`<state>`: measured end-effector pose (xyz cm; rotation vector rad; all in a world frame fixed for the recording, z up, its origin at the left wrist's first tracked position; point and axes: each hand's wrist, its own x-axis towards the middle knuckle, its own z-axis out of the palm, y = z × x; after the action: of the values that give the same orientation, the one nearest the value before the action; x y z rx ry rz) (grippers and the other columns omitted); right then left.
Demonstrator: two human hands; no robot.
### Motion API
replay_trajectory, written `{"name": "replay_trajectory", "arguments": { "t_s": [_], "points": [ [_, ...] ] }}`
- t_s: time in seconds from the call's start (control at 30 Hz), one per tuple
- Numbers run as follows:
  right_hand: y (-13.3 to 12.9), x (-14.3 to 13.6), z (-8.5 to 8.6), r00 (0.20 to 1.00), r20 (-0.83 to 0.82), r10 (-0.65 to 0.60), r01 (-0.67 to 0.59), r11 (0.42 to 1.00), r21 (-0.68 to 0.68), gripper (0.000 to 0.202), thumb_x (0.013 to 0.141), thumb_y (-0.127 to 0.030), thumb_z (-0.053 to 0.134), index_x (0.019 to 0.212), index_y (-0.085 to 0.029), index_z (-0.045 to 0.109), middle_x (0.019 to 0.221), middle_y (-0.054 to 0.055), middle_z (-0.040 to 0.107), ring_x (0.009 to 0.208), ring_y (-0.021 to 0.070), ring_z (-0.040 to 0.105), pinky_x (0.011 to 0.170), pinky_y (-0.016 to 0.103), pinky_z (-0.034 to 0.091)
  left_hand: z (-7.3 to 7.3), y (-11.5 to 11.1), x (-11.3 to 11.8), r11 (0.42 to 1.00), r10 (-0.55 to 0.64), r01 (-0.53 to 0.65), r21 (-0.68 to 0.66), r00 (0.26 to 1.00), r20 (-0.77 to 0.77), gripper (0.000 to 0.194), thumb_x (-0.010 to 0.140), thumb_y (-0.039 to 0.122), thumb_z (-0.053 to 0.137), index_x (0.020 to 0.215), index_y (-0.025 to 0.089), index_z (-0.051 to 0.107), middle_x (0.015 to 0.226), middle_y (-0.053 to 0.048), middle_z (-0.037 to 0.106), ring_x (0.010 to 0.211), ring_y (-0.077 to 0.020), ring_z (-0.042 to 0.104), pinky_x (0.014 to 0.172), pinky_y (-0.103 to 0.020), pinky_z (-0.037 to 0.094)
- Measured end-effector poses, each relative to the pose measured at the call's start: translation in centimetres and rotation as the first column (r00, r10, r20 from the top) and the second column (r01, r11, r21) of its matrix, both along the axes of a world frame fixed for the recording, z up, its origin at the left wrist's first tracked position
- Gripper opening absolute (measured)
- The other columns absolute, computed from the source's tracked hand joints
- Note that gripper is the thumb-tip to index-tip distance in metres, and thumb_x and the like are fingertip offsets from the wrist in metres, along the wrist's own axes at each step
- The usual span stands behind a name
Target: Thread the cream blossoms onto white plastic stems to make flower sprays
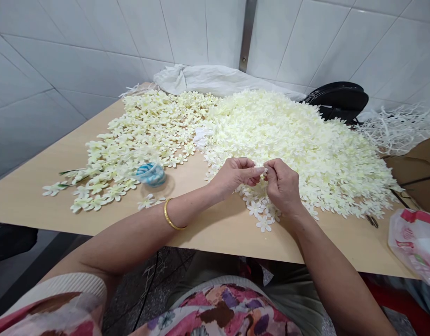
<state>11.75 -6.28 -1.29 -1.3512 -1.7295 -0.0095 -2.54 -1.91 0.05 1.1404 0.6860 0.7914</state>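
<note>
My left hand and my right hand meet fingertip to fingertip over the front edge of a large pile of pale artificial flowers. A small white piece, likely part of a flower, is pinched between them; its shape is mostly hidden by the fingers. Just below my hands, loose white flowers lie on the wooden table. To the left spreads a second group of cream flowers, with a small clear cup holding something blue and white beside it.
Behind the piles lies white plastic sheeting against the tiled wall. A black round object and white stringy strands sit at the back right. A red and white plastic bag and small dark scissors-like tool are at the right.
</note>
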Motion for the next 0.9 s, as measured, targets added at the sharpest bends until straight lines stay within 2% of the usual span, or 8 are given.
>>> {"name": "replay_trajectory", "arguments": {
  "t_s": [0.23, 0.4, 0.5, 0.6, 0.73, 0.8, 0.9],
  "points": [
    [0.0, 0.1, 0.1, 0.995, -0.091, 0.03, -0.037, 0.996, -0.077, 0.018, 0.086, -0.023, 0.043, 0.072, -0.019, 0.053, 0.061, -0.002, 0.055, 0.054, 0.0101, 0.051, 0.053, 0.023, 0.04, 0.0, -0.1, 0.3, 0.998, 0.042, -0.042, -0.04, 0.999, 0.011, 0.015, 0.062, 0.013, 0.069, 0.062, 0.011, 0.054, 0.053, 0.001, 0.058, 0.052, -0.0086, 0.057, 0.061, -0.025, 0.048],
    [-0.2, -0.1, 0.3, 0.994, -0.105, 0.041, -0.051, 0.994, -0.094, 0.019, 0.087, -0.024, 0.044, 0.072, -0.019, 0.053, 0.061, -0.002, 0.055, 0.054, 0.0098, 0.052, 0.053, 0.023, 0.041, 0.1, -0.2, 0.3, 0.997, 0.065, -0.065, -0.037, 0.998, -0.019, 0.012, 0.065, 0.011, 0.064, 0.06, 0.012, 0.053, 0.051, 0.001, 0.057, 0.05, -0.0086, 0.056, 0.059, -0.025, 0.047],
    [-0.3, -0.3, 0.5, 0.992, -0.128, 0.011, -0.017, 0.999, -0.041, 0.017, 0.087, -0.023, 0.044, 0.072, -0.019, 0.051, 0.061, -0.002, 0.054, 0.054, 0.0099, 0.052, 0.053, 0.023, 0.041, 0.3, -0.3, 0.3, 0.996, 0.077, -0.078, -0.031, 0.997, -0.029, 0.011, 0.066, 0.011, 0.062, 0.06, 0.012, 0.053, 0.05, 0.001, 0.057, 0.05, -0.0084, 0.056, 0.059, -0.025, 0.047],
    [-0.2, 0.3, 0.7, 0.985, -0.146, -0.086, 0.103, 0.988, 0.113, 0.016, 0.088, -0.022, 0.042, 0.075, -0.02, 0.05, 0.062, -0.002, 0.053, 0.055, 0.0106, 0.051, 0.054, 0.025, 0.041, 0.3, -0.2, 0.3, 0.995, 0.09, -0.091, -0.03, 0.996, -0.027, 0.011, 0.067, 0.011, 0.061, 0.06, 0.012, 0.052, 0.051, 0.001, 0.057, 0.049, -0.0083, 0.055, 0.059, -0.025, 0.047],
    [0.5, 2.4, 0.7, 0.949, -0.074, -0.306, 0.312, 0.883, 0.351, 0.012, 0.087, -0.021, 0.044, 0.08, -0.02, 0.053, 0.072, 0.003, 0.055, 0.068, 0.0151, 0.054, 0.064, 0.031, 0.044, 0.1, -0.1, 0.2, 0.995, 0.099, -0.099, -0.013, 0.995, -0.009, 0.012, 0.067, 0.013, 0.063, 0.061, 0.012, 0.052, 0.052, 0.001, 0.057, 0.049, -0.0082, 0.054, 0.058, -0.025, 0.047],
    [0.7, 3.1, 0.7, 0.943, -0.012, -0.332, 0.316, 0.884, 0.346, 0.007, 0.085, -0.022, 0.048, 0.085, -0.019, 0.055, 0.079, 0.005, 0.057, 0.073, 0.017, 0.054, 0.067, 0.033, 0.045, 0.1, -0.1, 0.2, 0.995, 0.1, -0.1, 0.012, 0.995, 0.0, 0.012, 0.067, 0.015, 0.064, 0.063, 0.012, 0.053, 0.052, 0.001, 0.056, 0.049, -0.0078, 0.054, 0.058, -0.024, 0.047],
    [0.4, 2.9, 0.9, 0.978, -0.005, -0.209, 0.203, 0.939, 0.279, 0.009, 0.085, -0.023, 0.05, 0.09, -0.019, 0.056, 0.082, 0.005, 0.058, 0.073, 0.0156, 0.055, 0.066, 0.032, 0.046, 0.2, -0.3, 0.1, 0.991, 0.105, -0.104, 0.087, 0.994, -0.009, 0.011, 0.067, 0.015, 0.065, 0.064, 0.012, 0.055, 0.052, 0.002, 0.055, 0.05, -0.007, 0.053, 0.057, -0.022, 0.044]
  ]
}}
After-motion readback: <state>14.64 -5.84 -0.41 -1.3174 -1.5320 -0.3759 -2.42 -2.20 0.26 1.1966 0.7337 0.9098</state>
